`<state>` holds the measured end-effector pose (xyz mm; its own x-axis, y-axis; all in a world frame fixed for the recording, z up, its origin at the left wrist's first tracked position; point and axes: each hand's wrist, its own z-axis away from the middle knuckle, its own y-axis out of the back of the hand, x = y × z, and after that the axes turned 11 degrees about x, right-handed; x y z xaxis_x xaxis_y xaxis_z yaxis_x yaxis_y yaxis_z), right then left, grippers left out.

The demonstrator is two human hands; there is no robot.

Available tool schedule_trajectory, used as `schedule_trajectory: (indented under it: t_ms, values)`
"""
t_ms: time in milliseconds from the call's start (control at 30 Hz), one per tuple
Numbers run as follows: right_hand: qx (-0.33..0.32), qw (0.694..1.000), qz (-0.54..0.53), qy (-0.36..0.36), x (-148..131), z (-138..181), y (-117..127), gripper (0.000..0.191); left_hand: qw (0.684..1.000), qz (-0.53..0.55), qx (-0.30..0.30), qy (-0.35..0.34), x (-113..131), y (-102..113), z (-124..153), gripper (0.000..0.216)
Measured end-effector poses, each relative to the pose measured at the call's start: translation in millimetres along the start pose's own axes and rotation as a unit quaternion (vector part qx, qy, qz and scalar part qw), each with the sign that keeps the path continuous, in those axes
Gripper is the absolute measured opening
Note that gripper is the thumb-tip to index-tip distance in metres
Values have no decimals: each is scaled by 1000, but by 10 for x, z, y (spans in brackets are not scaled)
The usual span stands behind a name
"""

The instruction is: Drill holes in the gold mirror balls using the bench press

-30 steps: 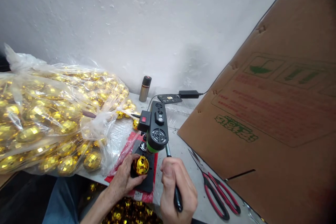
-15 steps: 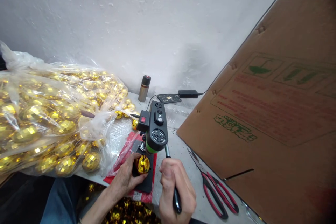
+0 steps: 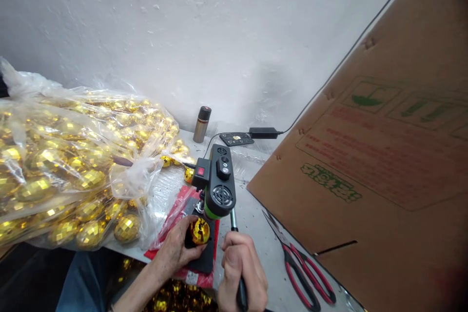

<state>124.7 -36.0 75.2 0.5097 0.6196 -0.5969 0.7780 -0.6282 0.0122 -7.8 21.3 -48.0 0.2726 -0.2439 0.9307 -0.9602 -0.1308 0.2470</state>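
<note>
My left hand [image 3: 176, 249] pinches a small gold mirrored ball [image 3: 199, 230] and holds it on the black base plate [image 3: 205, 258] of a small black bench press machine [image 3: 218, 185]. The ball sits right under the machine's head. My right hand [image 3: 241, 273] is a fist wrapped round the machine's black lever handle [image 3: 240, 294], just right of the ball.
A big clear plastic bag [image 3: 73, 165] full of gold mirrored balls fills the left. Red-handled scissors [image 3: 303, 273] lie right of my right hand. A large cardboard sheet [image 3: 376, 165] leans on the right. A small metal bottle [image 3: 202, 124] and power adapter [image 3: 262, 132] stand by the wall.
My right hand has pulled the lever handle down and toward me. The machine's head has come lower over the ball. My left hand stays on the ball.
</note>
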Motion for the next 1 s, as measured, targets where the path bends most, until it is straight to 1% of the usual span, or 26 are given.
schedule_trajectory:
  t_ms: [133, 267, 333, 400, 533, 600, 700, 833, 1000]
  values:
    - [14, 1000, 7, 10, 75, 93, -11, 29, 1000, 3, 3, 7, -11, -24, 15, 50]
    - [38, 999, 7, 15, 137, 117, -57, 31, 1000, 8, 8, 8, -31, -33, 21, 52]
    - [57, 998, -3, 35, 152, 119, -84, 32, 1000, 6, 3, 13, -31, -31, 21, 54]
    - [67, 997, -10, 39, 146, 129, -100, 33, 1000, 4, -4, 16, -23, -27, 21, 53]
    - [56, 998, -11, -31, 79, 170, -89, 33, 1000, 4, 0, 13, 5, -20, 22, 53]
    - [49, 998, -14, -46, 48, 183, -75, 33, 1000, 6, 3, 8, 12, -19, 23, 54]
    - [46, 998, -3, -44, 36, 182, -65, 34, 1000, 9, 5, 0, 3, -28, 26, 52]
    - [40, 999, 14, -24, 58, 174, -66, 35, 1000, 6, 12, -7, -27, -59, 31, 53]
    - [60, 998, 19, -15, 97, 197, -89, 34, 1000, 3, 2, 1, -35, -73, 33, 51]
